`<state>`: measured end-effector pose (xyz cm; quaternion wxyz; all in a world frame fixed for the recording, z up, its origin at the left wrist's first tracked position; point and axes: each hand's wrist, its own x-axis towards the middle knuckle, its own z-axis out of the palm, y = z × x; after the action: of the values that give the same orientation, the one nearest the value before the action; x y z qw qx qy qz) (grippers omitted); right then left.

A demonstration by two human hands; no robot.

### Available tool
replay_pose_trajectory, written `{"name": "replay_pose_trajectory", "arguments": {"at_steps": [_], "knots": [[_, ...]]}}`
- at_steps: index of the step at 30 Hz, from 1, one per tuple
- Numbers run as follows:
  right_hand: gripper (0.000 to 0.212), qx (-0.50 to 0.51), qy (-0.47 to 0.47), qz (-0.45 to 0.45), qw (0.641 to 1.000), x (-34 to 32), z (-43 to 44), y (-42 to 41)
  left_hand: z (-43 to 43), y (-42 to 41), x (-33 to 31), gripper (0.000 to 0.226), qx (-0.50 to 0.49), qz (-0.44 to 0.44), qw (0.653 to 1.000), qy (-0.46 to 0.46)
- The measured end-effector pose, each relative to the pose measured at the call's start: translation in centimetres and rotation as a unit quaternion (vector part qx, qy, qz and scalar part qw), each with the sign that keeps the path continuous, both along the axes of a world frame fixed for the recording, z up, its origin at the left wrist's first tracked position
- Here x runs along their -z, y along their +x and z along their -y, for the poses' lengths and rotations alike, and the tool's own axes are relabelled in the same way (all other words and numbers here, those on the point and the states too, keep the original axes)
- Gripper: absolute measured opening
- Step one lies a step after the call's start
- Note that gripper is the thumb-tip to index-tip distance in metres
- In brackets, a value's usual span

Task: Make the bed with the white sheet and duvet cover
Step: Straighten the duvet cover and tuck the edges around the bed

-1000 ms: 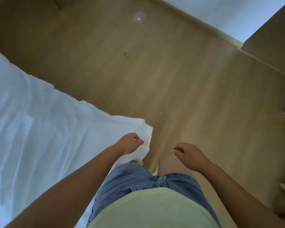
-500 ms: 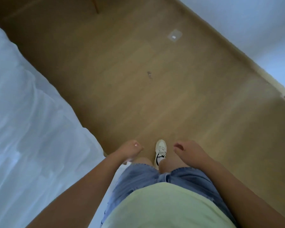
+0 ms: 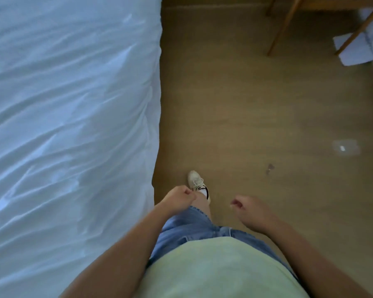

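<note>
Bed (image 3: 155, 61): fills the left side of the head view, its long edge running down the frame beside the wooden floor (image 3: 256, 117).
White bedding (image 3: 69, 117): spread over the whole visible top and falling over the near side; hard to tell whether the top layer is the sheet or the duvet cover.
Surface: creased throughout, with long diagonal ripples and a few puckers near the edge; no pillow or tucked corner in view.
Left hand (image 3: 178, 197): fingers loosely curled, gripping nothing, hanging just beside the draped edge without touching it.
Right hand (image 3: 249, 209): fingers loosely curled too, gripping nothing, over the floor and well apart from the bed.
Stance: alongside the bed, one white sneaker (image 3: 197, 183) forward on the floor, denim shorts (image 3: 192, 229) and a pale green top (image 3: 220, 269) at the bottom of the frame.
Done, as a judgement: covering laid out and reaching the side edge, so the spreading stage looks largely finished along this stretch.
Left, as a judgement: smoothing the ripples, squaring the overhang, and whatever the head and foot ends need, neither of which shows here.
Step in hand, as a judgement: probably walking along the side to reach another part of the bed.
Elsewhere: wooden chair legs (image 3: 282, 24) at the upper right, a white sheet-like piece (image 3: 351, 50) lying on the floor under them, a small square floor plate (image 3: 346, 148) further right.
</note>
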<state>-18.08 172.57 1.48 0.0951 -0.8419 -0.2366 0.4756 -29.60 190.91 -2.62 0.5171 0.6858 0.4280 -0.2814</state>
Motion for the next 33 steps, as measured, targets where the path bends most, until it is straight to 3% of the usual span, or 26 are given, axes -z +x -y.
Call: {"name": "replay_pose_trajectory", "arguments": {"at_steps": [6,12,17,24,33], "knots": [[0.014,-0.039,0.031,-0.016,0.999,-1.7,-11.5,11.7,-11.1,10.5,-1.9,0.014,0.031,0.03,0.997,0.067],[0.015,-0.069,0.033,-0.018,0.997,-1.3,-20.5,21.5,-18.8,19.4,-1.5,0.021,0.012,0.022,0.998,0.056],[0.016,-0.122,0.049,-0.016,0.991,-0.5,-29.0,31.5,-24.8,28.3,0.1,0.014,-0.01,0.003,0.999,0.042],[0.02,-0.22,0.043,0.015,0.974,-1.7,-42.8,47.2,-35.4,41.1,-1.2,0.014,-0.117,0.006,0.993,0.031],[0.019,-0.305,0.028,-0.001,0.952,0.5,-61.1,58.7,-50.9,53.5,1.2,0.015,-0.251,0.035,0.967,0.032]]}}
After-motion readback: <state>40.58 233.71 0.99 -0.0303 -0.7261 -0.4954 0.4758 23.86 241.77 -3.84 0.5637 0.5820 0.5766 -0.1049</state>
